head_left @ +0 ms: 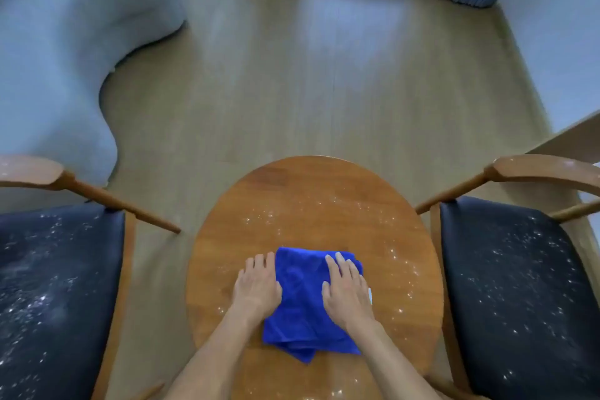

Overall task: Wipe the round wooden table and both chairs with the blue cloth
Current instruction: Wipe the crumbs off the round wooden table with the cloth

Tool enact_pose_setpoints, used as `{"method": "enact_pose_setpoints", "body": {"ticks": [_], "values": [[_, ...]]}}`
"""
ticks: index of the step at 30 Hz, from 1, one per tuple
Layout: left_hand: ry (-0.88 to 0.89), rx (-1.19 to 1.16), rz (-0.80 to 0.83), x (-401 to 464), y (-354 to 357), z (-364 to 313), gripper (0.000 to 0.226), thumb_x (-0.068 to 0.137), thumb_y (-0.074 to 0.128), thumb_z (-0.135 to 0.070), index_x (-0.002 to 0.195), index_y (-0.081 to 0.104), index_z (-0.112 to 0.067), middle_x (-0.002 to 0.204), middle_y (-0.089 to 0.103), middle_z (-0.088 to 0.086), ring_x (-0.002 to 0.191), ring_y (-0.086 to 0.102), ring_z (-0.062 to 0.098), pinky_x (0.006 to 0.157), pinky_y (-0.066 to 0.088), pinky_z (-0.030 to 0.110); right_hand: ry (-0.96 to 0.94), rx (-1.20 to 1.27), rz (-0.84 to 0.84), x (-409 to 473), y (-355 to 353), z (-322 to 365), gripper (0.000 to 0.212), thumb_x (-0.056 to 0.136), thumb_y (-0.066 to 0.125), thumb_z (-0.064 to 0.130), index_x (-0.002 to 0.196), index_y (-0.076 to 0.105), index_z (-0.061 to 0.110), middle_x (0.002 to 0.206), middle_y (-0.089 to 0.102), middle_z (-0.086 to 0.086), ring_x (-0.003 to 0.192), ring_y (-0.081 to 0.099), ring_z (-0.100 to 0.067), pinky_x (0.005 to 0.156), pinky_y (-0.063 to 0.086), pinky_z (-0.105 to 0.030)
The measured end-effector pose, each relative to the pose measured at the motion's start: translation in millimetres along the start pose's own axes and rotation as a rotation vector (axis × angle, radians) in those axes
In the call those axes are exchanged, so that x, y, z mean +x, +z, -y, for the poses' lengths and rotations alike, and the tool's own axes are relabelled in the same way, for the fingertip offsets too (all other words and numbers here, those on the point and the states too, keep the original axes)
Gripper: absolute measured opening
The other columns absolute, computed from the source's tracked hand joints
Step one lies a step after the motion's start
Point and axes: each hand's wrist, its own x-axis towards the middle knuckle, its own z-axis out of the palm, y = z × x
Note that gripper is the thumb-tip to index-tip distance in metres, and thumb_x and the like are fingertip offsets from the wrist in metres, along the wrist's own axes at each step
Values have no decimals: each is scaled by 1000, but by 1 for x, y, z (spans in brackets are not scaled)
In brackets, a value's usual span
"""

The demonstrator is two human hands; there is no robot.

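On the round wooden table (324, 204), between two chairs: risks first, then counts, largest item down. Risk: the white specks scattered over the tabletop could be pushed off the rim onto the pale wood floor (292, 75) or onto the seats if the cloth is swept outward rather than gathered inward; a loosely folded cloth may also bunch under flat palms and skip patches, and specks near the far edge could be missed. Count: one grey curved sofa (65, 42), upper left, well apart from the table. Two wooden armchairs with dark padded seats, the left chair (58, 286) and the right chair (519, 286), each seat dusted with white specks, neither yet wiped by the look of it. One table, speckled chiefly on its far and right portions. One folded blue cloth (302, 302), lying on the near half of the tabletop. Two bare hands: left hand (258, 286) flat, fingers straight, resting on the cloth's left edge and the wood; right hand (345, 292) flat, fingers extended, pressing the cloth.
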Motion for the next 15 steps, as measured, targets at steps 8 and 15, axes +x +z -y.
{"method": "enact_pose_setpoints", "body": {"ticks": [8,15], "values": [[141,119,-64,60,19,-1,53,91,47,-20,141,28,-15,133,40,2,115,40,24,92,39,32,-22,-165,-71,58,16,-38,64,89,40,20,150,20,17,144,33,2,132,30,-21,106,26,-33],[167,146,-42,70,16,-7,25,89,47,-20,114,47,-16,117,43,4,108,38,23,83,33,29,-96,-187,-105,62,16,-57,31,80,47,22,111,52,19,115,38,1,108,38,-22,87,32,-30]]}}
